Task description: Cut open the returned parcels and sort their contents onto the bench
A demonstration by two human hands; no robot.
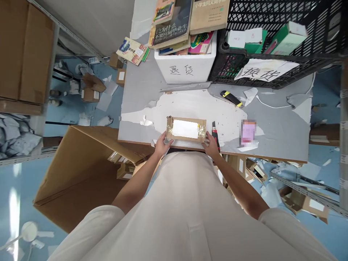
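Note:
A small taped cardboard box [170, 127] with a white label on its top face lies at the near edge of the table. My left hand [162, 145] grips its left end, fingers at the side and thumb at the near corner. At the opposite end, my right hand [210, 145] holds the near right corner. Just beside that hand lies a red and black utility knife [215, 136], its blade pointing away from me. Farther back on the table is a yellow and black utility knife [231, 99].
A white bin [187, 67] full of books and a black plastic crate [272, 54] holding green boxes stand along the back. A pixelated pink item [248, 133] lies at right. One large open carton [81, 174] stands on the left, below the grey table [285, 127]. Scraps litter the floor.

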